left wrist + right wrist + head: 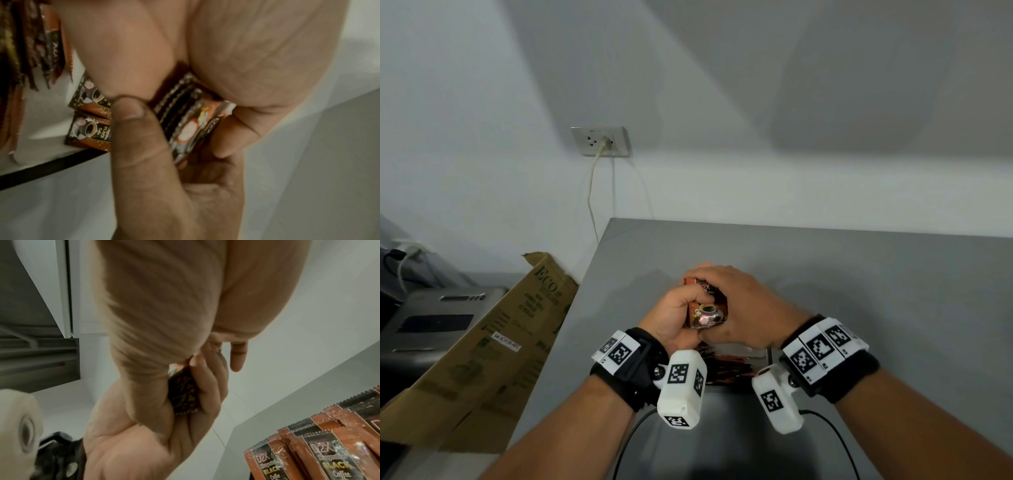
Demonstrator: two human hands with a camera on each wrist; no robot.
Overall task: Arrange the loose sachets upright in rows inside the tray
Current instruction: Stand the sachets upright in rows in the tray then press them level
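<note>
Both hands hold one bundle of brown-and-black coffee sachets (707,308) above the grey table. My left hand (681,308) grips it from the left, thumb (139,138) across the front and fingers wrapped behind. My right hand (739,298) closes over its top and right side. The bundle (185,116) shows its crimped edges in the left wrist view. Just under my wrists is the white tray (758,353), its dark rim (51,165) showing. Upright sachets (318,451) stand in it in a row. Two sachets (92,131) lie flat on its floor.
A brown cardboard box (500,342) leans against the table's left edge, with a grey appliance (438,318) beyond it. A wall socket (601,141) with a plugged cable sits above the table's far corner. Black cables (835,435) trail near my forearms.
</note>
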